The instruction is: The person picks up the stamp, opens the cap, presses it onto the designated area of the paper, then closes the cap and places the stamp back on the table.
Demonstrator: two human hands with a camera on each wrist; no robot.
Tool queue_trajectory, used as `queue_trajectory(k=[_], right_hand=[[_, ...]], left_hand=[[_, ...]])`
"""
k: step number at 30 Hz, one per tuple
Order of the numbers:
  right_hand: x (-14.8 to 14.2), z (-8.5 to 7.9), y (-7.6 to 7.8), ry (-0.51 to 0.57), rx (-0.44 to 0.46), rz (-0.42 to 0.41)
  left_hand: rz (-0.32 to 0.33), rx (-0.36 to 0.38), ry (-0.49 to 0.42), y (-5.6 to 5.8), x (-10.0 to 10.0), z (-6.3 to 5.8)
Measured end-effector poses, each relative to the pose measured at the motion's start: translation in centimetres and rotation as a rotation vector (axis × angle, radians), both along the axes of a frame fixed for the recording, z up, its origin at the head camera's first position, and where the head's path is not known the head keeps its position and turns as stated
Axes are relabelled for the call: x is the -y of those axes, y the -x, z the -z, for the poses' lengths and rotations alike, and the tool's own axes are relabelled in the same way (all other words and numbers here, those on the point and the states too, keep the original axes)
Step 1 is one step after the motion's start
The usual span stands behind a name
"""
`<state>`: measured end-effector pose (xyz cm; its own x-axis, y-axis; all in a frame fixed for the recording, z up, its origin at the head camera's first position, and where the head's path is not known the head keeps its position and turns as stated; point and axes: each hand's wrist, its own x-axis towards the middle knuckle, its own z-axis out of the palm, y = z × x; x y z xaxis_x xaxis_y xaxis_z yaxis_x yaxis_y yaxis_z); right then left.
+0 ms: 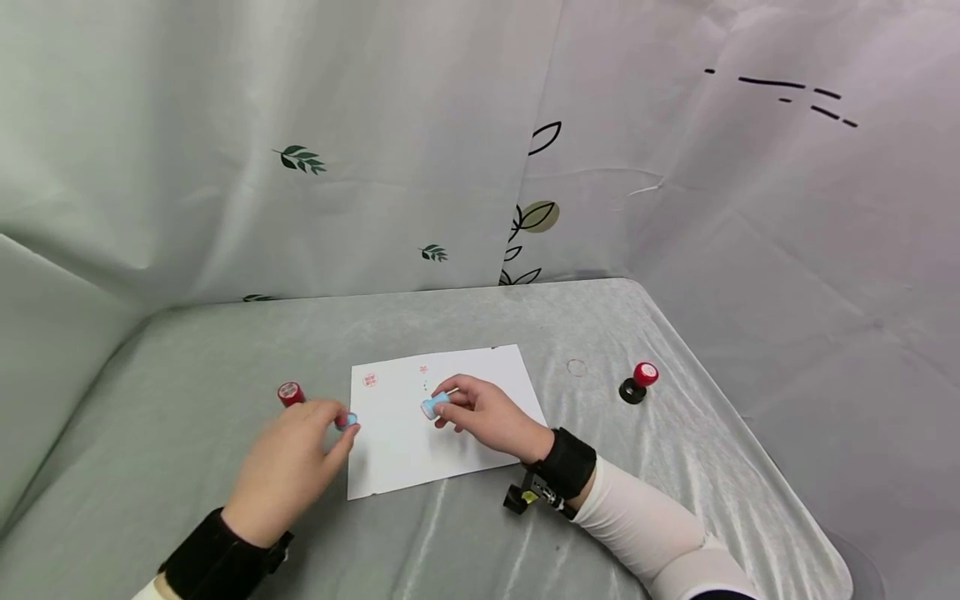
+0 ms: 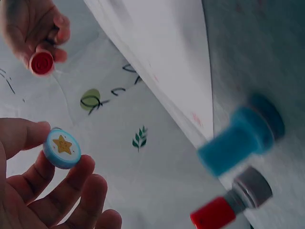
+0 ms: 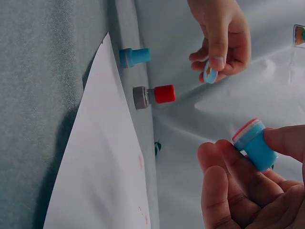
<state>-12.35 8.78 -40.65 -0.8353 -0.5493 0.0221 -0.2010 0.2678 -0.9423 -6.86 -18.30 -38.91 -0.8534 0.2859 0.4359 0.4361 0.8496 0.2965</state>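
Right wrist view: blue stamp [image 3: 256, 146] pinched in the right grip [image 3: 261, 191].

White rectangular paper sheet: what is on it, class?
Red printed marks and tiny dots show on the sheet; anything behind the right hand and its light-blue cylindrical stamp is covered.

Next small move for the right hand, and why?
Probably tip the stamp face-down over bare paper: the right hand holds it above the sheet, its red face is uncovered but tilted sideways, and the left hand holds the star cap apart.
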Motion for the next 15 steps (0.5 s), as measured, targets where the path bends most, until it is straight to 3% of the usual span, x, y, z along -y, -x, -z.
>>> queue_trajectory(k=[8,15], right_hand=[[-0.1,0.0,0.1,0.019,0.005,-0.007],[-0.2,0.1,0.1,0.034,-0.004,-0.020]], left_hand=[[-0.146,0.081,0.053,-0.4,2.8,-0.6],[-0.200,0.148,0.096,-0.6,4.3,-0.1]])
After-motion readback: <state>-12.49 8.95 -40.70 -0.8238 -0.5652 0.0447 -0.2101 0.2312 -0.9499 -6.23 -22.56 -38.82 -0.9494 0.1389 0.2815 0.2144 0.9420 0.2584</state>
